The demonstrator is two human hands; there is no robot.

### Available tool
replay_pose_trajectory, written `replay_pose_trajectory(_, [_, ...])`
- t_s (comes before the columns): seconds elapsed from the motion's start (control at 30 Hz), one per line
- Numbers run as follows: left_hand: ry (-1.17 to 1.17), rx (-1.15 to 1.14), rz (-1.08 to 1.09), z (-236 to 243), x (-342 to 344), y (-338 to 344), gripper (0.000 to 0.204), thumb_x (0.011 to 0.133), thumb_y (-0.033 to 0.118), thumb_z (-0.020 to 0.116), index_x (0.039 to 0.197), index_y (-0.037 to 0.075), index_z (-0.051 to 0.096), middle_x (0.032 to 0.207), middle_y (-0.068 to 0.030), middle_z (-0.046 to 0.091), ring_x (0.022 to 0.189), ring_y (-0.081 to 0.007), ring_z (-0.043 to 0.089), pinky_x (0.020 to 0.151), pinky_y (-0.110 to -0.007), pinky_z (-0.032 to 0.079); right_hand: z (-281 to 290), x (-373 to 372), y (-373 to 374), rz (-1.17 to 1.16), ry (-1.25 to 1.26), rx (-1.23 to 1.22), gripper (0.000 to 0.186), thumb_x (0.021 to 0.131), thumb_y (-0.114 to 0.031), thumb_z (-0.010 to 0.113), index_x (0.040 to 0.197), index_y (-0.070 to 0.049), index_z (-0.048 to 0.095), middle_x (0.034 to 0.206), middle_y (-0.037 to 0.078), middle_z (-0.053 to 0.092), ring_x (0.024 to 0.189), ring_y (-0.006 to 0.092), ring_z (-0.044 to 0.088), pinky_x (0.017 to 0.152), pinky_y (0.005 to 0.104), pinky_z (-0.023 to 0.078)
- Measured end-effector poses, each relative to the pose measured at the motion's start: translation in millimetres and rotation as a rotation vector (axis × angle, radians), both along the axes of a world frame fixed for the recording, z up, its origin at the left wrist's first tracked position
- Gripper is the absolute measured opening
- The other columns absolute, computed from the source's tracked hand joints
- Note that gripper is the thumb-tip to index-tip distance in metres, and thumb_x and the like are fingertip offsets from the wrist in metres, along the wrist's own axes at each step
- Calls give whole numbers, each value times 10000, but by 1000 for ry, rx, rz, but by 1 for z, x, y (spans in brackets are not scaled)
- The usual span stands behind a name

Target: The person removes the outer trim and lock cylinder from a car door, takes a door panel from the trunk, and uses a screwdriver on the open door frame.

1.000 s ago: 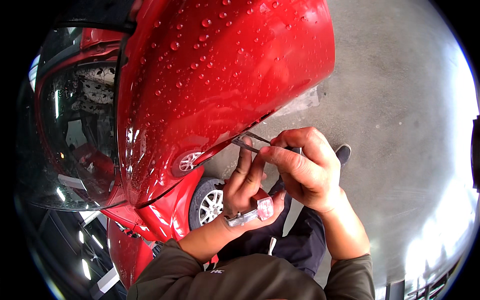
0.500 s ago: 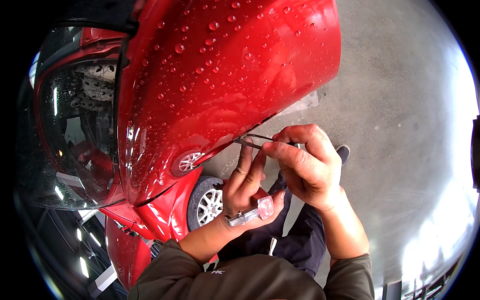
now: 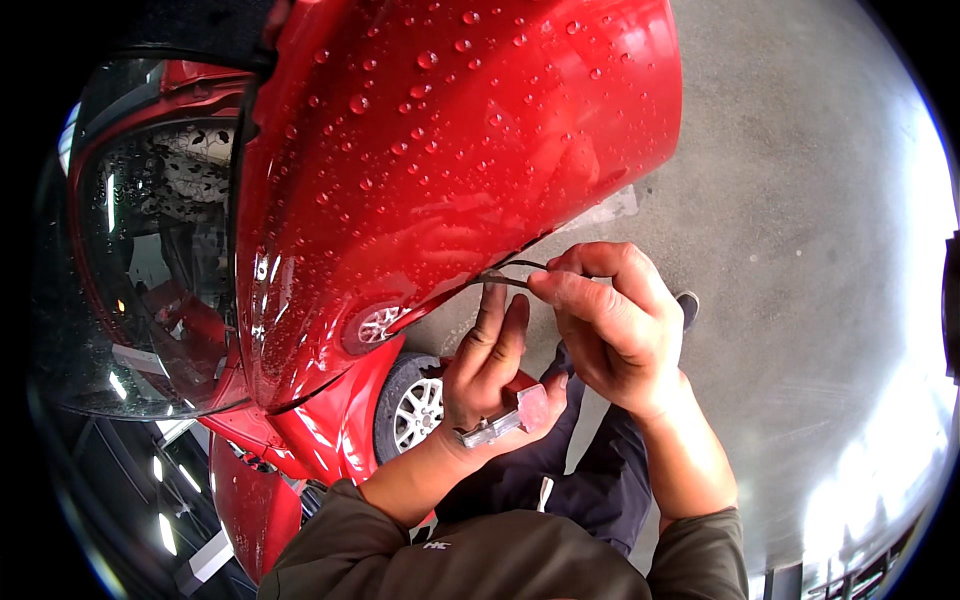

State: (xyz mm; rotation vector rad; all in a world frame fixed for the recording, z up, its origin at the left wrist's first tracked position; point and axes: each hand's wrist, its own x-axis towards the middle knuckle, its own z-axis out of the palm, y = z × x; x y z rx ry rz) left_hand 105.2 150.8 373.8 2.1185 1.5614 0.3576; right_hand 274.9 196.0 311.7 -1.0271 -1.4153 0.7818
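Observation:
My right hand (image 3: pixel 622 325) pinches a thin dark strip (image 3: pixel 512 282) between thumb and forefinger. Two dark strands show between this pinch and the edge of a red car panel (image 3: pixel 540 190), the upper one bowed. Just under that edge, the first two fingers of my left hand (image 3: pixel 485 375) stretch up, their tips at the strip. In the same hand, a small piece of clear and pink plastic (image 3: pixel 505 422) rests across the palm, held by the thumb and the curled fingers. What lies behind the panel's edge is hidden.
Water drops dot the red panel. A red fender and a wheel with a silver rim (image 3: pixel 418 412) sit left of my left hand. The car's glass (image 3: pixel 150 250) fills the far left. Grey floor (image 3: pixel 790 250) stretches away at the right.
My right hand has shifted slightly up, and the dark strands have bowed and spread apart. In my left hand, the clear and pink plastic piece has tilted a little.

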Motion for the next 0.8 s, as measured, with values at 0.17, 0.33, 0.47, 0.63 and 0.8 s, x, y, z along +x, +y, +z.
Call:
replay_pose_trajectory(0.17, [22, 1, 10, 0, -3, 0, 690, 862, 343, 754, 1334, -133, 591, 1485, -367, 501, 1164, -430, 694, 890, -417, 617, 5, -3, 7, -22, -2, 4, 426, 691, 35, 806, 1102, -51, 728, 978, 124, 650, 868, 315, 668, 746, 388, 554])
replay_pose_trajectory(0.33, [-93, 62, -5, -8, -9, 1, 684, 877, 349, 737, 1331, -140, 587, 1492, -351, 512, 783, -269, 710, 707, -348, 605, 7, -16, 8, -85, 50, -84, 415, 726, 41, 823, 1106, -48, 681, 989, 131, 658, 872, 336, 674, 745, 408, 563])
replay_pose_trajectory(0.47, [-172, 79, -29, -13, -12, 2, 670, 880, 311, 734, 1351, -138, 575, 1516, -353, 487, 774, -262, 703, 679, -339, 597, 10, -23, 6, -133, 46, -167, 359, 760, 8, 840, 1064, -50, 658, 974, 107, 655, 831, 291, 678, 712, 370, 570])
replay_pose_trajectory(0.63, [-224, 77, -62, -10, -13, 2, 678, 871, 270, 743, 1373, -143, 554, 1525, -359, 475, 720, -229, 679, 607, -306, 565, 6, -31, 8, -232, 87, -154, 372, 736, 1, 899, 994, -50, 636, 865, 42, 605, 678, 158, 558, 619, 296, 499])
replay_pose_trajectory(0.8, [-266, -18, -90, -12, -19, 0, 775, 918, 361, 689, 1477, -128, 467, 1585, -338, 414, 679, -209, 656, 647, -304, 552, 4, -28, 6, -225, 34, -139, 364, 769, -10, 865, 1056, -52, 645, 965, 92, 640, 776, 230, 687, 667, 321, 587])
